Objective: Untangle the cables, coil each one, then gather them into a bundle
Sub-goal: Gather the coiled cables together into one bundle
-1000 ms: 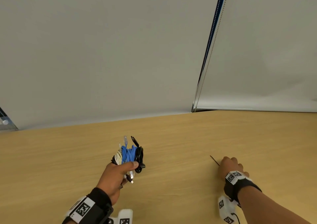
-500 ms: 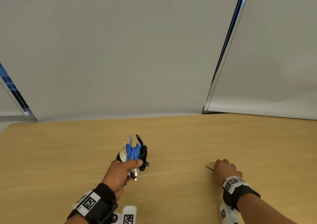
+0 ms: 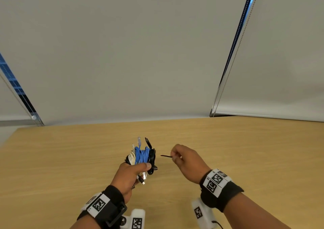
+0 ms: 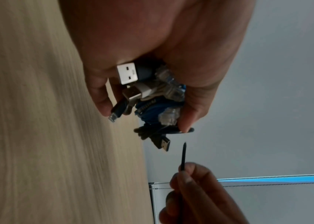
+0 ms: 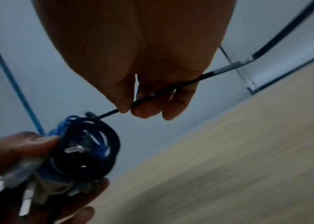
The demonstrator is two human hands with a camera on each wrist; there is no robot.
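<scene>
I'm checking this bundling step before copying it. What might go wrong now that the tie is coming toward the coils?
1. The left hand grips the white, blue and black cable coils at one side only; loose plugs stick out and may snag the tie.
2. The right hand pinches the thin black tie with a fingertip grip; it may slip while threading.
3. The black coil sits outermost and might spring loose.
</scene>
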